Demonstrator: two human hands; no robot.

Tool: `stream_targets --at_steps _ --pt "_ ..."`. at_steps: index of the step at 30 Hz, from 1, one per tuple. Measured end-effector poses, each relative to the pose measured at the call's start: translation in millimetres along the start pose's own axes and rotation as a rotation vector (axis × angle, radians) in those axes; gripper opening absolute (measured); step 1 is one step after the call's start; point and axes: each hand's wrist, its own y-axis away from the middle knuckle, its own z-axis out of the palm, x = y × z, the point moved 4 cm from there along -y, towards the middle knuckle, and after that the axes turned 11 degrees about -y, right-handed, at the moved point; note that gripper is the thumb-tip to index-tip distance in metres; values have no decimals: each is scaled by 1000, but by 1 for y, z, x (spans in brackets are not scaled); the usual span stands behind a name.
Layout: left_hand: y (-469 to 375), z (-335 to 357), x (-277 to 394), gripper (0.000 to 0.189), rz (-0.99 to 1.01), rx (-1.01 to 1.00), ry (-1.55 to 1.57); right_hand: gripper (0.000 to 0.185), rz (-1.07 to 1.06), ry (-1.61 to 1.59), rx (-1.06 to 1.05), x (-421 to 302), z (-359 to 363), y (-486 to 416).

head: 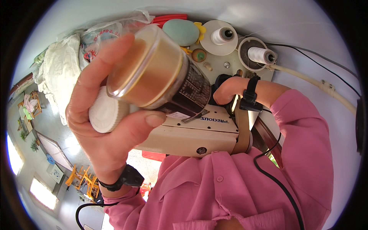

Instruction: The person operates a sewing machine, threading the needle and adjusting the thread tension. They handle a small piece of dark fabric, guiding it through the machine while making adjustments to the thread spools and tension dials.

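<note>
My left hand (pixel 100 138) is raised close to the camera and grips a clear jar (pixel 161 72) with amber liquid in it and a dark printed label. The jar is tilted over a beige sewing machine (pixel 184 138); where its mouth lies I cannot tell. Between the palm and the jar sits a white ribbed cap (pixel 105 113). My right hand (pixel 228 90) is at the machine's far side, against a black part (pixel 221 79). Its fingers are mostly hidden, so its grip is unclear. Both wrists wear black straps.
Two white thread cones (pixel 221 36) (pixel 260 55) stand on round holders behind the machine. A pale green oval object (pixel 181 32) lies beside them. White fabric (pixel 61 72) and a plastic bag (pixel 103 34) are piled at left. A beige pipe (pixel 316 83) runs along the wall.
</note>
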Motion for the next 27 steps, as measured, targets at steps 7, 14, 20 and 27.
stream_targets --at_steps 7,14,20,27 --pt "1 -2 -1 87 -50 20 -18 30 -31 -171 -181 -9 -5 32" --pt "0 6 3 87 -41 71 4 38 -137 -463 -168 -47 -15 84" --pt "-1 5 5 87 -14 57 -10 40 -333 -821 -266 -50 -15 106" --pt "2 6 3 87 -38 77 20 46 -36 -331 276 -16 -30 89"
